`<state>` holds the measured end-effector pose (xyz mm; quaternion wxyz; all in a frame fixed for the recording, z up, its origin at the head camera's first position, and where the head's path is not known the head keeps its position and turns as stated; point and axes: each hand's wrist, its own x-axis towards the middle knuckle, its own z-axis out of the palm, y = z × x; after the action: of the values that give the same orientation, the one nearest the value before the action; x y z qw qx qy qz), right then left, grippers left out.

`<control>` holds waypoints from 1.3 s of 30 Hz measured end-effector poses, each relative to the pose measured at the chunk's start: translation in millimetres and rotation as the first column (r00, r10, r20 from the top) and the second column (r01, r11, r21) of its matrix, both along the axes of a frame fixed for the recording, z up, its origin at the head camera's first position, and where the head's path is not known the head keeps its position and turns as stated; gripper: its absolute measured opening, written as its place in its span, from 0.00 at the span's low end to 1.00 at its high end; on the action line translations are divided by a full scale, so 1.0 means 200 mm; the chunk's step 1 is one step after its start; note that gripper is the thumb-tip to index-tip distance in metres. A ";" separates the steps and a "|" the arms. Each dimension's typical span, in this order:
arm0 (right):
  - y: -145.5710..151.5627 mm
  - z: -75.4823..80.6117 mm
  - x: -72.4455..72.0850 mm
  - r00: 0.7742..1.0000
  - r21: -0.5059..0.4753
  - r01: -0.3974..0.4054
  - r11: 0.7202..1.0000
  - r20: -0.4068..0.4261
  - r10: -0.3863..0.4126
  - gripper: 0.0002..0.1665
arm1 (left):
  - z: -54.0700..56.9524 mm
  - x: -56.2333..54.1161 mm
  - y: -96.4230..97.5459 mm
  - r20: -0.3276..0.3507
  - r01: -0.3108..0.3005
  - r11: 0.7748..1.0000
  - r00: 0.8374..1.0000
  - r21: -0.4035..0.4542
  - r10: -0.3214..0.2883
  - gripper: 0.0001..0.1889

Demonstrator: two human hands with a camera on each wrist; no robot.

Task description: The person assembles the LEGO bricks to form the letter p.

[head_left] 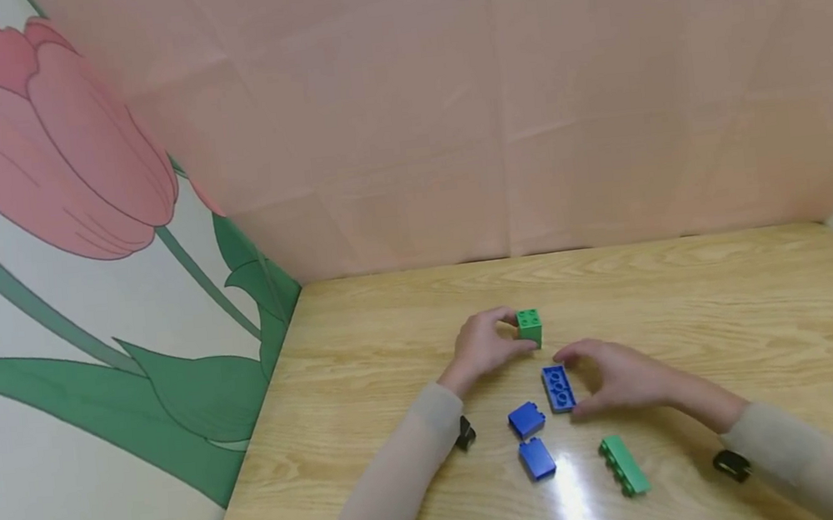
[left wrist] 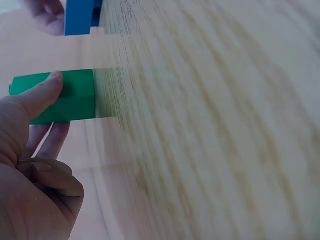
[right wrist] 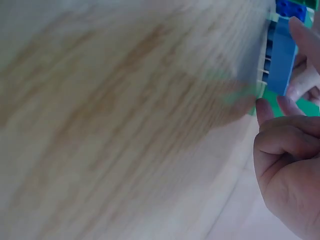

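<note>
While the left hand pinches a squarish green plastic block, an oblong blue plastic brick lies hollow side up, right of that grip and nearer the person, between thumb and fingertips of the right hand; contact I cannot tell. Grasping this brick seems the step, calling for an even squeeze.

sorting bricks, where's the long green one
The long green brick lies in the head view's right half, below the right hand, right of two blue bricks.
</note>
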<state>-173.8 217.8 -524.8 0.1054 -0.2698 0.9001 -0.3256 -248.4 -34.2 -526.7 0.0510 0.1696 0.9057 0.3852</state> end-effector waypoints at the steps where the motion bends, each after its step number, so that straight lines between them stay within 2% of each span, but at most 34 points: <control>1: -0.01 0.00 0.00 1.000 0.010 -0.004 1.000 -0.009 0.004 0.53 | 0.00 0.00 0.00 0.000 -0.002 1.000 1.000 0.000 0.002 0.17; 8: -0.03 -0.01 0.00 1.000 0.036 -0.001 0.999 -0.024 0.002 0.51 | 0.01 0.00 0.00 0.007 -0.001 1.000 1.000 0.017 0.001 0.17; 22: -0.01 0.00 0.01 1.000 0.002 0.026 1.000 0.007 -0.026 0.49 | 0.02 0.02 0.00 0.013 -0.007 1.000 1.000 0.021 0.007 0.17; 34: -0.03 0.05 0.01 1.000 -0.015 0.013 1.000 -0.021 -0.013 0.45 | 0.01 0.02 0.01 0.011 -0.015 1.000 1.000 0.027 0.015 0.17; 39: -0.04 0.06 0.01 1.000 -0.005 0.015 1.000 0.001 -0.015 0.44 | 0.01 0.03 0.01 0.005 -0.014 1.000 1.000 0.025 0.014 0.17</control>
<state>-171.0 210.4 -512.8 0.1027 -0.2631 0.9012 -0.3286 -242.7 -33.0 -524.7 0.0482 0.1632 0.9017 0.3974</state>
